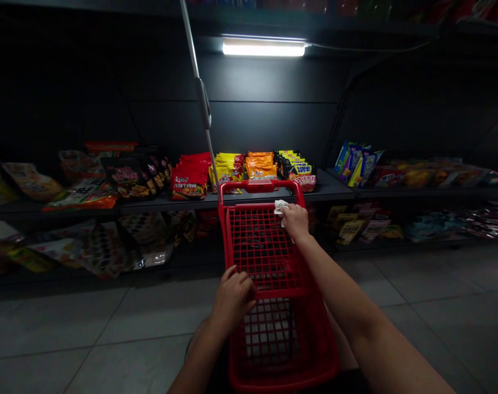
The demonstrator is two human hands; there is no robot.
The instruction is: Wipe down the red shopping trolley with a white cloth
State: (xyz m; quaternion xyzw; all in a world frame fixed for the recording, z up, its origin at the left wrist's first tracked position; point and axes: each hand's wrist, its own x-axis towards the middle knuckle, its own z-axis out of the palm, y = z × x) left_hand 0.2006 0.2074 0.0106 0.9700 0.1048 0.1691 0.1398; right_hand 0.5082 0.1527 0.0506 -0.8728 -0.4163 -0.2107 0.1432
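Note:
A red plastic shopping cart with grid panels stands right in front of me, its handle at the far end. My right hand is closed on a crumpled white cloth, pressed against the right side of the upper grid panel just below the handle. Nearer to me, my left hand is closed over the cart's left rim, its fingers curled inward; the fingertips are partly hidden. A thin metal pole with a grey grip rises from the cart's left side.
Behind the cart, a dark shelf holds red noodle packets, yellow packets, orange packets and other bagged snacks. More bags lie on the lower shelf. A lit tube lamp hangs above. Grey tiles cover the floor.

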